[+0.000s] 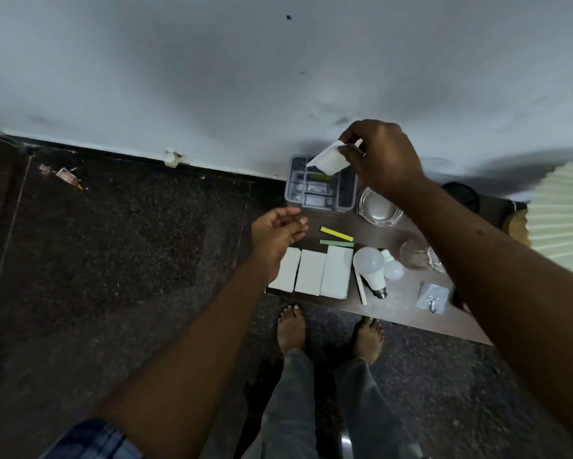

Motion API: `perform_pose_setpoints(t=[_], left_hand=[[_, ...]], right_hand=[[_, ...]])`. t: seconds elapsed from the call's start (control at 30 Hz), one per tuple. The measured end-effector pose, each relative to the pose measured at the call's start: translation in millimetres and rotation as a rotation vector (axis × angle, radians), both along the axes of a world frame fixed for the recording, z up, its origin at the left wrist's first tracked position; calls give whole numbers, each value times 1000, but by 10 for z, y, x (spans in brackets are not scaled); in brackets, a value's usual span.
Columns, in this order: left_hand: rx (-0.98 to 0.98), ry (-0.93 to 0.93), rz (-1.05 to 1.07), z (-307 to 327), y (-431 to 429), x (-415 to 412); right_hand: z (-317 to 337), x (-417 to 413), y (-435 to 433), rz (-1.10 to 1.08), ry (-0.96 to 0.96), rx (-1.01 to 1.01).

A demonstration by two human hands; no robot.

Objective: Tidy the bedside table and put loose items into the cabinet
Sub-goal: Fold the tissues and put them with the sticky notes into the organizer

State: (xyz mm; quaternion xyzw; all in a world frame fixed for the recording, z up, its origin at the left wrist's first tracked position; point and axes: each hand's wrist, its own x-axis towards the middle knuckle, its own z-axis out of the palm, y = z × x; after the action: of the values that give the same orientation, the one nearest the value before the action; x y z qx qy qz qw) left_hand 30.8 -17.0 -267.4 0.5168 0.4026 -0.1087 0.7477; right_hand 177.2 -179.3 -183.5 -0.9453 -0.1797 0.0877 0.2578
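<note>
Nothing legible here — the white paper slip (329,159) pinched in the right hand (382,157) shows no readable print.

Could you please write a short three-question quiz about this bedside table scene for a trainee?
1. True or false: the right hand holds a white card above the grey organizer tray.
2. How many white boxes lie in a row at the table's near edge?
3. Which strip lies nearer the tray: A) yellow strip B) green strip?

Key: 1 true; 2 three; 3 A.
</note>
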Motion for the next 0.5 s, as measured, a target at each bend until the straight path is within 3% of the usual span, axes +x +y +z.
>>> perform_pose_setpoints(t=[0.5], left_hand=[[50, 72, -20, -128, -14, -139]], right_hand=[[-135, 120, 149, 177, -34, -265]])
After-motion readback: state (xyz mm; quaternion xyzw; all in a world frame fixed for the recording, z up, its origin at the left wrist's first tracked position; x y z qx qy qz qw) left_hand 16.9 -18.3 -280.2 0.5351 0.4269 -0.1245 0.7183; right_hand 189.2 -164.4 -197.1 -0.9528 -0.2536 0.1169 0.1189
